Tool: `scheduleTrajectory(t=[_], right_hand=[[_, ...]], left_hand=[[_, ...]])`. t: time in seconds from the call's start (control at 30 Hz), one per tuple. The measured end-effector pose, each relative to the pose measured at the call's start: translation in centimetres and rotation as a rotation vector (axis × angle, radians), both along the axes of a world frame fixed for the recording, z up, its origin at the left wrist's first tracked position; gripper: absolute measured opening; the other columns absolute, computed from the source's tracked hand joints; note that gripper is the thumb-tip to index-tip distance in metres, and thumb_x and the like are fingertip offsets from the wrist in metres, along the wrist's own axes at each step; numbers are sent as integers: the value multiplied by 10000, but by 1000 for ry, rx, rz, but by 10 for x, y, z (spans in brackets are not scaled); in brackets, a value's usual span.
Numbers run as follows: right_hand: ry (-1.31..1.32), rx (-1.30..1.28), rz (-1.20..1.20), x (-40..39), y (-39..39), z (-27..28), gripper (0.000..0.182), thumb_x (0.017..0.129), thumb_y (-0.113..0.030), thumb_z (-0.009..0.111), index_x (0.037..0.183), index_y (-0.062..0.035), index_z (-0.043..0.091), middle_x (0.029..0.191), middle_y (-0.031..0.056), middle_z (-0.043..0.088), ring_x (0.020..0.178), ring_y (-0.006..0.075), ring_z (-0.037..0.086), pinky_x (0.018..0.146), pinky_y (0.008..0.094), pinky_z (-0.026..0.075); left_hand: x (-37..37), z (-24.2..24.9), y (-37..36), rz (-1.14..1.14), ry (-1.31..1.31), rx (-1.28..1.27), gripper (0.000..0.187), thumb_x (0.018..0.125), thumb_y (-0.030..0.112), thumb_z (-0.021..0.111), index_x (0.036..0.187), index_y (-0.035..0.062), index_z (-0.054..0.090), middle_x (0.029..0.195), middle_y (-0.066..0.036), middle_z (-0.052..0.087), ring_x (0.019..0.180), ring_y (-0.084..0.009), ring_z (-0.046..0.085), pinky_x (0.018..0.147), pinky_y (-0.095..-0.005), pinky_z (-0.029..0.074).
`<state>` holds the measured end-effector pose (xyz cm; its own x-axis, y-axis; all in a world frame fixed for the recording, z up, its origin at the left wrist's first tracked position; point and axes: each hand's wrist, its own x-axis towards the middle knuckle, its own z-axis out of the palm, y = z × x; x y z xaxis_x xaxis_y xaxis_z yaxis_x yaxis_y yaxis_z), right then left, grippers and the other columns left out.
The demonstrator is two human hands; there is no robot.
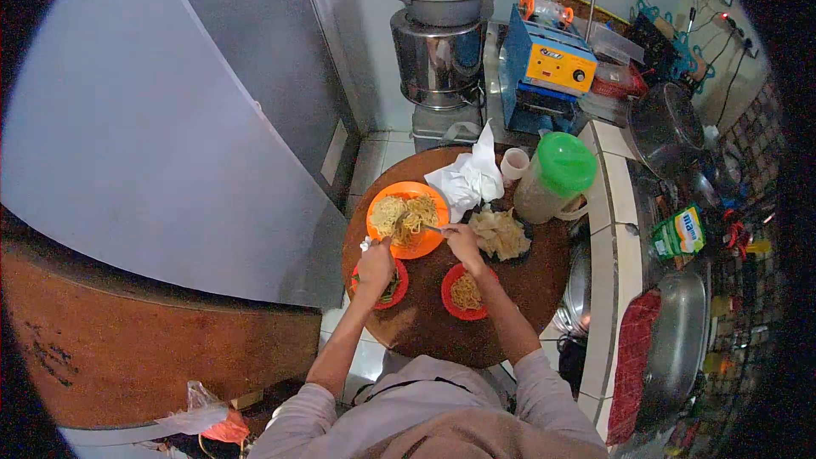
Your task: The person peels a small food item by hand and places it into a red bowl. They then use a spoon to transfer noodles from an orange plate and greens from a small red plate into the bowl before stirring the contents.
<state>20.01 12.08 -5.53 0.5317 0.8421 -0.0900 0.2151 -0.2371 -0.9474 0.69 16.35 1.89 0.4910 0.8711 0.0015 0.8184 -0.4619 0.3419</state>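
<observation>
An orange plate (418,246) on the round brown table holds pale noodles (388,214) on its left and darker noodles (420,212) on its right. My left hand (376,265) is closed around a utensil whose end reaches the noodles. From the right, my right hand (463,245) grips a spoon or fork (432,228) over the same plate. Under my left hand sits a red bowl (396,291) with green food, partly hidden. A second red bowl (463,293), holding brownish food, lies below my right hand.
Beside the plate are white crumpled paper (470,180), a pink cup (513,165), a green-lidded pitcher (561,172) and a dark plate of pale crackers (500,234). Behind stand a steel pot (438,59) and a blue-orange machine (552,65). A tiled counter edge (603,289) runs along the right.
</observation>
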Motion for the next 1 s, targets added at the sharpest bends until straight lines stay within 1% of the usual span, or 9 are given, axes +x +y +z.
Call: scheduleTrajectory(t=[0.03,0.1,0.23,0.3,0.4,0.43,0.5,0.83,1.0], right_hand=[[0,1,0,0,1,10,182,737,-106,521,851,12,600,638,89,582,587,141,521,547,274,395],[-22,-118,3,2,2,28,178,683,-147,567,789,-12,615,690,124,603,649,190,571,595,283,425],[159,-147,-1,6,5,49,205,684,-157,576,799,9,607,659,88,597,621,150,542,582,273,414],[188,-68,43,7,7,54,186,744,-128,511,867,-34,615,487,-21,439,377,56,350,350,223,239],[226,-9,121,9,10,64,177,753,-120,496,856,-32,610,459,-44,392,341,37,294,318,211,190],[226,-7,122,9,10,69,177,753,-120,496,856,-32,610,459,-44,392,341,37,294,318,211,190],[197,-103,79,9,10,77,208,710,-159,535,808,9,607,637,75,581,603,131,519,569,273,401],[176,-1,113,15,18,96,193,707,-129,515,804,7,612,631,105,583,590,139,517,551,274,402],[143,-2,164,20,22,112,174,702,-105,519,794,9,614,573,63,553,489,124,485,461,265,379]], left_hand=[[0,2,0,5,4,25,208,720,68,433,911,41,510,806,-182,542,694,-337,561,569,-420,465],[0,3,2,10,-21,45,206,718,66,436,909,41,510,806,-182,542,695,-338,561,568,-423,465],[1,19,1,31,-6,84,199,723,64,431,905,42,510,794,-173,542,676,-342,561,558,-426,466],[1,26,3,32,-2,78,202,730,67,429,913,44,511,790,-172,541,667,-341,561,554,-425,465],[-2,28,5,30,-38,99,210,742,75,426,930,49,515,787,-169,541,653,-339,562,548,-424,465],[-3,28,5,27,-78,124,215,748,79,424,940,53,518,788,-168,541,647,-338,562,547,-425,464],[-3,30,6,39,-85,113,222,753,81,424,952,51,517,793,-169,542,648,-336,563,546,-426,463],[-4,50,6,31,-199,191,217,763,86,427,947,39,533,809,-178,537,644,-341,560,550,-423,465],[-2,59,9,30,-231,189,222,758,74,427,950,35,530,813,-187,539,653,-353,558,558,-432,463]])
